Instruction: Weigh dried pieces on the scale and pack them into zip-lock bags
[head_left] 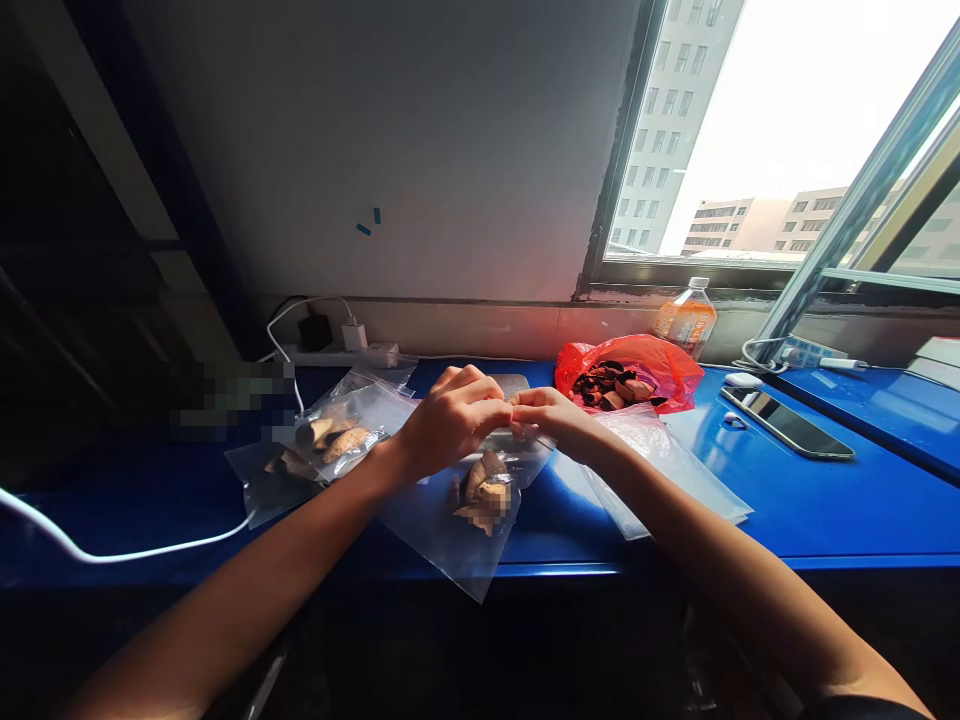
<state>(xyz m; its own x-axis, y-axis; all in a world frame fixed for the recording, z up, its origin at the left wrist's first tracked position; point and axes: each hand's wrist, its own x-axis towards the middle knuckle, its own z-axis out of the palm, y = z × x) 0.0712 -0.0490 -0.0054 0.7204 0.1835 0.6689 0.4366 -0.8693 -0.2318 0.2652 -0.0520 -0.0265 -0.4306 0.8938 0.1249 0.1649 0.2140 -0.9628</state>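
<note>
At the middle of the blue tabletop [825, 510], the left hand [450, 418] and the right hand [555, 415] meet fingertip to fingertip, both pinched on the top edge of a clear, floppy plastic zip bag [465, 520]. The bag lies slanted from the hands down toward the table's near edge, its lower corner hanging just past it, and it holds a few pale brown, dried-looking pieces [484, 492] bunched in the middle.

The film looks thin, light and slippery, likely to buckle and slide under a loose touch, so the stiffer sealing strip along the mouth seems the sound place to grip. The pieces inside look dry and brittle and would probably crumble if squeezed.

Just right of the hands lies an empty clear plastic bag [675, 470], flat on the table. Left of them sits a heap of clear bags filled with similar brown pieces [330, 440]. Behind the right hand a crumpled red plastic bag [637, 365] gapes open on dark shreds [611, 385]. Farther off are a plastic bottle of orange drink [686, 318] by the window, a dark smartphone [787, 422] lying flat, and a white charging cable [150, 550] running to a power strip [345, 352] at the wall.

The fingertips hide the bag's mouth, so I cannot tell whether it is sealed or open. What the brown pieces are stays unclear, a patch at the left is blurred out, and the space under the table is too dark to read.
</note>
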